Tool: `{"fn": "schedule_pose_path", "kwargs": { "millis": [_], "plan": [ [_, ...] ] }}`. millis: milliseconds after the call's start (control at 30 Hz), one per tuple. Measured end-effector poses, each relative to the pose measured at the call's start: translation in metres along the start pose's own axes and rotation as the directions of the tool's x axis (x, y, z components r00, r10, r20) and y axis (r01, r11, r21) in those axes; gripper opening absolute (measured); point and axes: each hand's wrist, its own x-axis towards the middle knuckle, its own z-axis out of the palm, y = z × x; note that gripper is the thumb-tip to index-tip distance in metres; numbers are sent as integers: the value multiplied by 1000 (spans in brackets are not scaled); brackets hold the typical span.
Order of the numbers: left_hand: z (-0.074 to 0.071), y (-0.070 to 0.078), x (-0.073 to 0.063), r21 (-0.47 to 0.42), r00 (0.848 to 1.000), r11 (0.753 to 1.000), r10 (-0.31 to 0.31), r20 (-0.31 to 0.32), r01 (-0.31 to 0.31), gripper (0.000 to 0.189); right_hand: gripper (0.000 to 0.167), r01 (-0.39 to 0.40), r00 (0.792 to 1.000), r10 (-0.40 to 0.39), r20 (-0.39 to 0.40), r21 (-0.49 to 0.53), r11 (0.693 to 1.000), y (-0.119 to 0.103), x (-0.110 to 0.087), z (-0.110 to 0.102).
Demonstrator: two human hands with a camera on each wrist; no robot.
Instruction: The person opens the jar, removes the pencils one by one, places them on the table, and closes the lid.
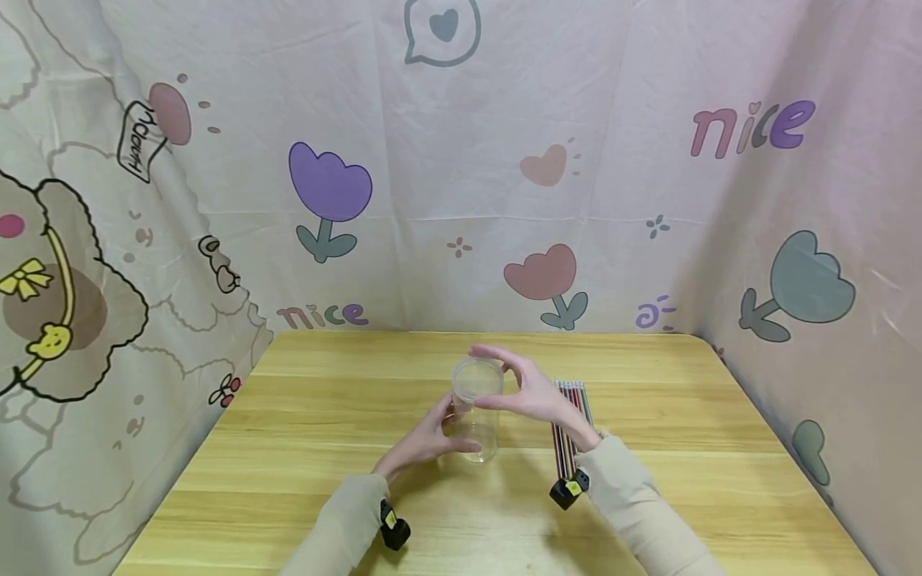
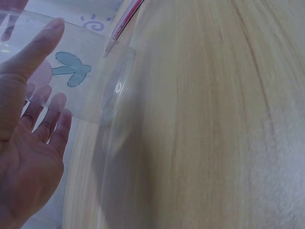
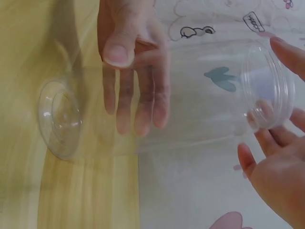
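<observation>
A clear plastic jar (image 1: 479, 432) stands upright near the middle of the table, its ridged rim (image 3: 267, 86) at the top. My left hand (image 1: 428, 436) holds the jar low on its body, thumb on one side and fingers seen through the clear wall. Around the rim, my right hand (image 1: 529, 392) spreads its thumb and fingers; whether every fingertip touches is hard to tell. The inside of the jar shows nothing but what lies behind it. Whether its base touches the table is unclear.
Several pencils (image 1: 560, 440) lie side by side to the right of the jar, partly under my right forearm. The wooden table (image 1: 324, 400) meets a printed cloth (image 1: 446, 272) at the back and sides. Both wrists wear small black cameras.
</observation>
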Motion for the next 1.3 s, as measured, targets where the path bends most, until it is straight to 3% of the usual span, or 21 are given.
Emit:
{"fn": "schedule_pose_path", "kwargs": {
  "millis": [133,267,400,500,633,767,933,1133,1300],
  "plan": [
    [-1,0,0,4,1000,1000,7,5,-7,100,81,-30,996,25,-87,-50,998,0,0,9],
    [-1,0,0,6,1000,1000,8,10,-8,100,87,-79,991,74,-110,-43,996,-3,0,15],
    [-1,0,0,1,1000,1000,2,7,-2,100,86,-80,995,80,-55,-8,997,-4,-2,11],
    [-1,0,0,-4,1000,1000,2,5,-2,101,79,-54,998,53,14,75,996,-2,-4,3],
    [0,0,0,-5,1000,1000,1,4,-1,102,72,-37,995,13,103,229,973,2,-5,-6],
    [0,0,0,-4,1000,1000,-1,6,1,102,69,-41,988,-3,152,285,958,4,-4,-10],
    [0,1,0,2,1000,1000,4,8,-4,104,71,-48,992,20,124,229,972,4,-2,-10],
    [0,1,0,-1,1000,1000,7,10,-7,104,76,-67,997,67,-35,18,998,0,-2,1],
    [-1,0,0,-3,1000,1000,3,8,-3,103,80,-107,988,103,-111,-26,994,-3,-3,11]
  ]
}}
